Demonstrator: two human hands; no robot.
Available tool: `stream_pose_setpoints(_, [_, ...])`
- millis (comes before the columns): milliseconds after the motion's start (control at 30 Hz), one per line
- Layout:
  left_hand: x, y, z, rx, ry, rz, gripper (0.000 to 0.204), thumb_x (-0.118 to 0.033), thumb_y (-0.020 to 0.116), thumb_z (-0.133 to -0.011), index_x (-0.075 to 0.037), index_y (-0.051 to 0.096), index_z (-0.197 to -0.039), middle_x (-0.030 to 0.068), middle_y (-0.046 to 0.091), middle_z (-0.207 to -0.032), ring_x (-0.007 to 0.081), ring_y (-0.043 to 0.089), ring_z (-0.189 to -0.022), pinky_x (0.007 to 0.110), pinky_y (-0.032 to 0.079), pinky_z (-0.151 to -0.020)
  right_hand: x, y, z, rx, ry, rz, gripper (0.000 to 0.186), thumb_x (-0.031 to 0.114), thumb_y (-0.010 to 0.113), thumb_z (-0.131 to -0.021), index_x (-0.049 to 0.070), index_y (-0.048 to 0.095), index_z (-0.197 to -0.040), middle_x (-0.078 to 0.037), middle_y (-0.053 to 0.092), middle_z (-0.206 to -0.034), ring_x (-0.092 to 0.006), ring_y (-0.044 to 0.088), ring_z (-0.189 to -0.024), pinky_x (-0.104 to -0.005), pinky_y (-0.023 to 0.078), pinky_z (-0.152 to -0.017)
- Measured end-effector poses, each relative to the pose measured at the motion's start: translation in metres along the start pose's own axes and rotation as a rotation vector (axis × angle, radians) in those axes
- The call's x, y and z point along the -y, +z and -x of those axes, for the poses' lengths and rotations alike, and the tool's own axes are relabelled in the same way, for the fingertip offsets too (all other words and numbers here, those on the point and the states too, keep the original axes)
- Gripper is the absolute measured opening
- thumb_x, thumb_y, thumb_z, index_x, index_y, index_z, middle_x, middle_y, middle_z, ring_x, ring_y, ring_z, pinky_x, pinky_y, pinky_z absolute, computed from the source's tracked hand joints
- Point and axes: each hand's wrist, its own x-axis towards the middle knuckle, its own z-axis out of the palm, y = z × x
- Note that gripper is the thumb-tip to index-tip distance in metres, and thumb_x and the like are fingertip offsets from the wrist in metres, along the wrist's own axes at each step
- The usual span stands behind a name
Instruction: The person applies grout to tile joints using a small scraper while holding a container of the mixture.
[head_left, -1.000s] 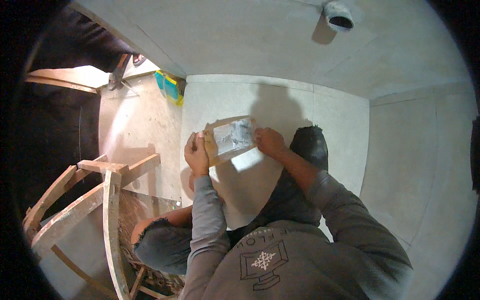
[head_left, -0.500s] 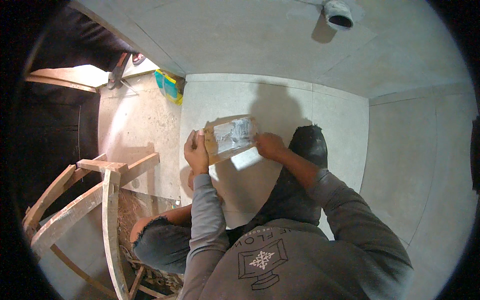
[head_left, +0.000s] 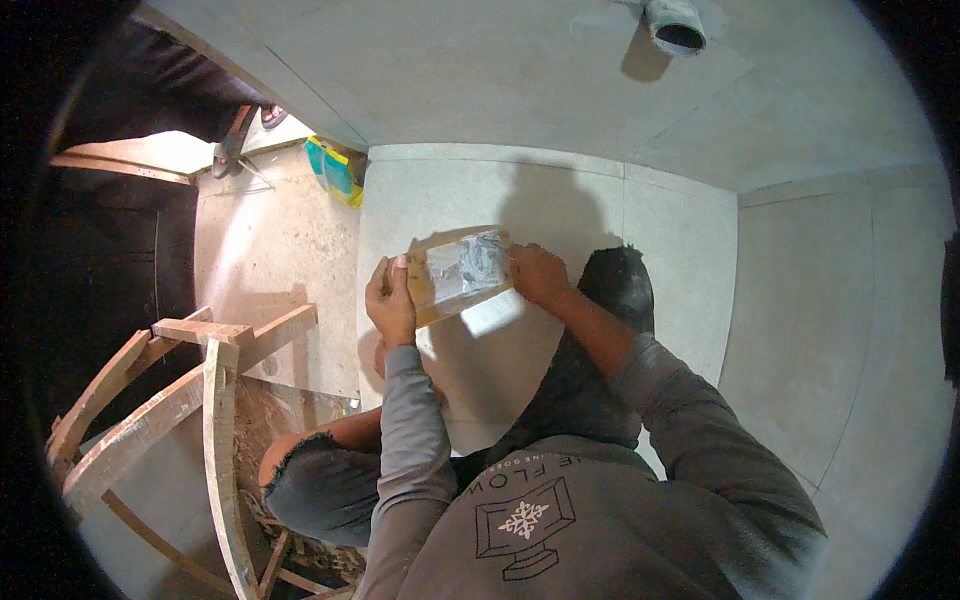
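Both of my hands hold a flat rectangular piece (head_left: 455, 275) with tan ends and a pale middle smeared grey-white, tilted slightly up to the right over light floor tiles (head_left: 425, 180). My left hand (head_left: 393, 305) grips its left end, the thumb along the edge. At the right end, my right hand (head_left: 540, 275) is closed on it, fingertips partly hidden. My bent legs in torn dark jeans (head_left: 615, 285) lie either side below it.
A wooden frame (head_left: 220, 400) stands at the lower left. A yellow-and-teal bag (head_left: 335, 175) lies by the wall, with a sandalled foot (head_left: 232, 145) beyond, at the upper left. A round pipe (head_left: 675, 30) sticks out of the grey wall; more grey panelling (head_left: 800, 320) is at right.
My hands and the piece sit very slightly higher in the picture, as does the background. Both hands keep their hold on it.
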Motion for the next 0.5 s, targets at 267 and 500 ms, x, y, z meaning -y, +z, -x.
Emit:
stream_pose_setpoints(267, [0.003, -0.004, -0.004, -0.014, 0.01, -0.027, 0.051, -0.032, 0.071, -0.085, 0.003, 0.061, -0.119, 0.0183, 0.058, -0.117, 0.0256, 0.057, -0.109, 0.034, 0.045, -0.094, 0.013, 0.0, 0.005, 0.124, -0.043, 0.018, 0.019, 0.02, 0.052, -0.086, 0.008, 0.064, -0.095, -0.018, 0.064, -0.094, -0.0381, 0.063, -0.09, -0.0516, 0.049, -0.079])
stream_pose_setpoints(500, [-0.004, 0.006, 0.002, 0.018, 0.043, -0.101, 0.052, -0.035, 0.071, -0.084, 0.002, 0.061, -0.119, 0.0172, 0.058, -0.114, 0.0243, 0.057, -0.105, 0.034, 0.045, -0.091, -0.001, 0.018, 0.005, 0.059, -0.096, -0.001, 0.02, 0.022, 0.052, -0.086, 0.01, 0.065, -0.097, -0.017, 0.064, -0.094, -0.0364, 0.063, -0.09, -0.05, 0.05, -0.079])
